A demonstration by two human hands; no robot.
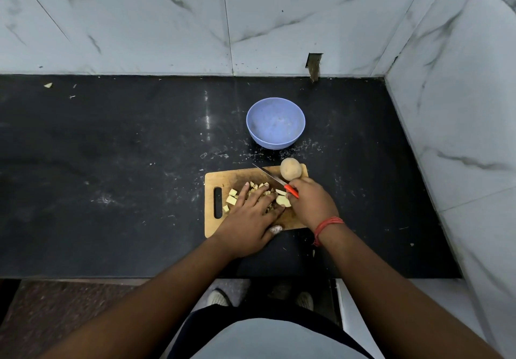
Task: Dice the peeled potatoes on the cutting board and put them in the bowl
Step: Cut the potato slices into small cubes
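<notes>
Near the front edge of the black stone surface [111, 163], right of its middle, lies a rectangular wooden cutting board [220, 180] with a slot handle at its left end. Pale yellow diced potato pieces [231, 195] are scattered across the board's middle. The left hand [248, 219] lies flat over them, fingers straight and spread, pressing on the pile. The right hand [312, 202] grips the orange handle of a small steel-bladed knife [275, 180], blade pointing toward the board's far edge. A whole peeled round potato [290, 169] sits at the board's far right corner. Behind the board, toward the back edge, stands a round light-blue plastic bowl [275, 123], holding no potato.
</notes>
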